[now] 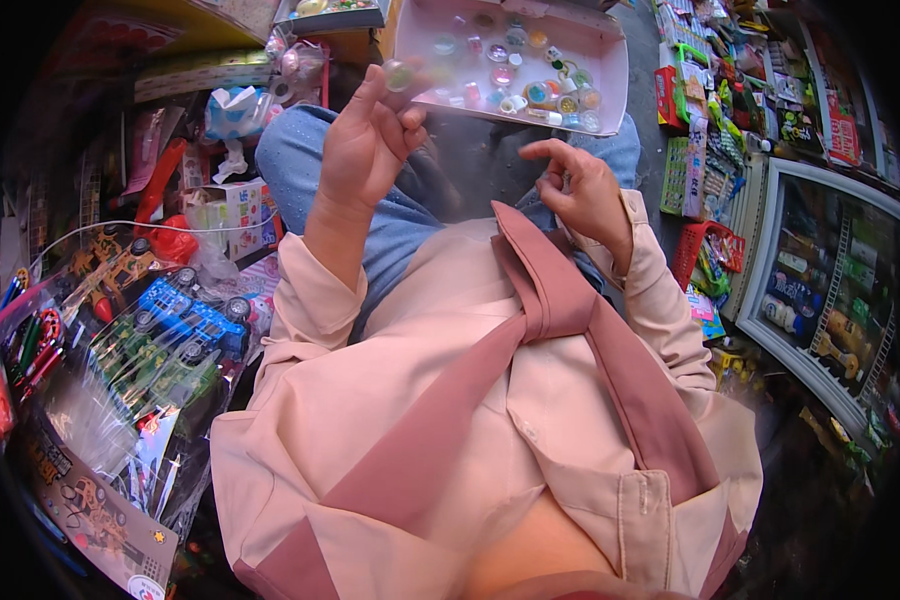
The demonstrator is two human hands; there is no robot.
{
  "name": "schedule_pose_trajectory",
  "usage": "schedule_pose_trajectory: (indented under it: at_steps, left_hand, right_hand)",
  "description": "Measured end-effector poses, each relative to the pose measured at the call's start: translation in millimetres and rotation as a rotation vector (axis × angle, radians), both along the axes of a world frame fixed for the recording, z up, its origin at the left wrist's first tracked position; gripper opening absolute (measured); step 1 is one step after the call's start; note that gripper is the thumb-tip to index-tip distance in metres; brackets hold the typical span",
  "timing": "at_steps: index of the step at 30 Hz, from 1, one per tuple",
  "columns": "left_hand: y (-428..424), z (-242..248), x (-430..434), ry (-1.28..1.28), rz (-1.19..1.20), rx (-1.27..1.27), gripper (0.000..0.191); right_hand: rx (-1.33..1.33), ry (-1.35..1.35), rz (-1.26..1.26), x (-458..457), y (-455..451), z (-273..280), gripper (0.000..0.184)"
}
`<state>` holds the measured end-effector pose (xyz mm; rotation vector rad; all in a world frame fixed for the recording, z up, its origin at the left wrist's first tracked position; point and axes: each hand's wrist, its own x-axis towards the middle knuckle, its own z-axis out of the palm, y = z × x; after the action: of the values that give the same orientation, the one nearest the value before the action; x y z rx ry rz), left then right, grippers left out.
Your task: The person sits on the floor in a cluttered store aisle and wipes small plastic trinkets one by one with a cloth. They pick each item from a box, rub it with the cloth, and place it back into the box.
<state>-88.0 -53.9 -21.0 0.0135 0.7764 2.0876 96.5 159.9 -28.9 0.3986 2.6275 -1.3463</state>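
Note:
My left hand (371,135) is raised over my knee at the left edge of an open white box (621,82). Its fingers hold a small round clear container (398,76) with greenish contents; the fingertips are blurred. Beyond it, the box bears several small round pots of coloured glitter (538,92) and small white-capped bottles (544,116). My right hand (583,187) hovers over my lap, below the box's near edge, with its index finger pointing left and the other fingers curled. I see nothing held in it, though its palm side is partly hidden.
Bagged toy vehicles (191,315), a tissue pack (234,112) and a white cable (135,223) lie at the left. A glass-fronted cooler (825,285) stands at the right, near a red basket (690,247) and shelves of packaged goods. My denim-clad knees flank the box's near side.

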Motion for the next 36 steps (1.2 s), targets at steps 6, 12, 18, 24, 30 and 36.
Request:
schedule_pose_trajectory:
  at_steps: [6, 12, 18, 24, 30, 36]
  left_hand:
    - [0, -5, 3, 0.003, -0.005, 0.017, 0.052]
    - [-1, -3, 2, -0.012, -0.023, 0.049, 0.053]
    - [-2, 0, 11, -0.008, -0.117, 0.088, 0.046]
    - [9, -3, 27, 0.216, -0.445, -0.324, 0.035]
    - [33, -11, 59, 0.842, -0.358, -0.538, 0.025]
    - [23, -35, 48, 0.747, -0.307, -0.626, 0.022]
  right_hand:
    - [-0.385, -0.054, -0.003, 7, 16, -5, 0.069]
    - [-0.786, -0.099, -0.216, 13, 25, 5, 0.051]
    - [-1.217, -0.123, -0.387, 15, 29, 6, 0.042]
    - [-1.212, -0.160, -0.342, 9, 18, 12, 0.039]
    - [-1.051, -0.126, -0.286, 0, -1, 23, 0.036]
    - [-0.927, -0.078, -0.572, 8, 13, 13, 0.030]
